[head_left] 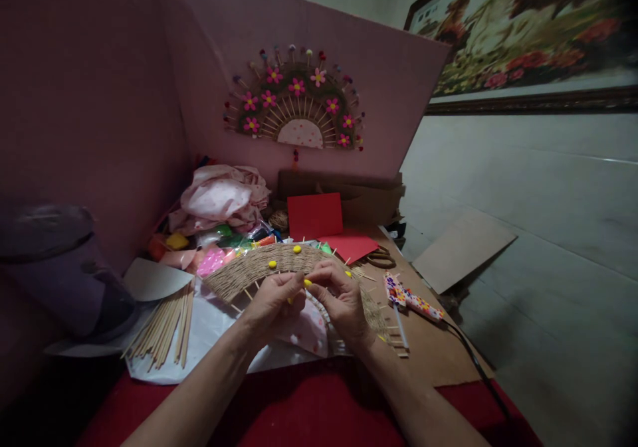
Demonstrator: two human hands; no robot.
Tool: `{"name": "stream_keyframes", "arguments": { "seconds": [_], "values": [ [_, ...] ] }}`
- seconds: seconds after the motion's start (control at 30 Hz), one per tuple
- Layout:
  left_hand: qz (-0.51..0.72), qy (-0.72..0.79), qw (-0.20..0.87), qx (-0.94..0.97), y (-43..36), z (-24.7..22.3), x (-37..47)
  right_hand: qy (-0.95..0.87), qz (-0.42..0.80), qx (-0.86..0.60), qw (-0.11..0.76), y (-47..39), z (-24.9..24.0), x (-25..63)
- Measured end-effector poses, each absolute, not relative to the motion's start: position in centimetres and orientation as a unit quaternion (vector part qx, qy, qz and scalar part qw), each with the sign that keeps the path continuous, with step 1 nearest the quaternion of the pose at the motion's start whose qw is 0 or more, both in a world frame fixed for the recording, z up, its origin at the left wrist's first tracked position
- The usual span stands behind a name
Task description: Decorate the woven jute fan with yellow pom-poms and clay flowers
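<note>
A woven twine fan with thin sticks lies in front of me, yellow dots spaced along its band. Above its middle, my right hand pinches a small yellow piece between thumb and index finger. My left hand is closed beside it, fingertips almost meeting the right ones, with a bit of yellow showing at its fingers. Pale spotted fabric covers the fan's inner part below the hands.
Loose sticks lie at left on white plastic. A flowered glue gun with a cord rests on cardboard at right. Behind are red sheets, scissors, bundled cloth and colourful bags. A finished-looking fan hangs on the pink panel.
</note>
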State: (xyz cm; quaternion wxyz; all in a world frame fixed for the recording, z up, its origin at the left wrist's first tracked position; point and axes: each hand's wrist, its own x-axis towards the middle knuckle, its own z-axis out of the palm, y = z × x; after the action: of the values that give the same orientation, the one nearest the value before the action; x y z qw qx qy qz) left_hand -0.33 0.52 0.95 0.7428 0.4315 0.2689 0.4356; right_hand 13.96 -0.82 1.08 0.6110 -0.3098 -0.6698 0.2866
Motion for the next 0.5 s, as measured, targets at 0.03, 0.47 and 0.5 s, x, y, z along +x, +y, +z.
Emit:
{"name": "stream_keyframes", "arguments": {
  "seconds": [0.03,0.47,0.5],
  "values": [
    [0.437,0.269,0.742,0.432,0.53,0.96,-0.33,-0.671,0.289,-0.309,0.609,-0.79,1.01,13.97],
    [0.432,0.273,0.746,0.428,0.32,1.33,-0.39,-0.664,0.305,-0.300,0.613,-0.61,0.90,13.92],
    [0.429,0.273,0.747,0.428,0.33,1.32,-0.37,-0.659,0.307,-0.300,0.618,-0.60,0.86,13.90]
  ]
}}
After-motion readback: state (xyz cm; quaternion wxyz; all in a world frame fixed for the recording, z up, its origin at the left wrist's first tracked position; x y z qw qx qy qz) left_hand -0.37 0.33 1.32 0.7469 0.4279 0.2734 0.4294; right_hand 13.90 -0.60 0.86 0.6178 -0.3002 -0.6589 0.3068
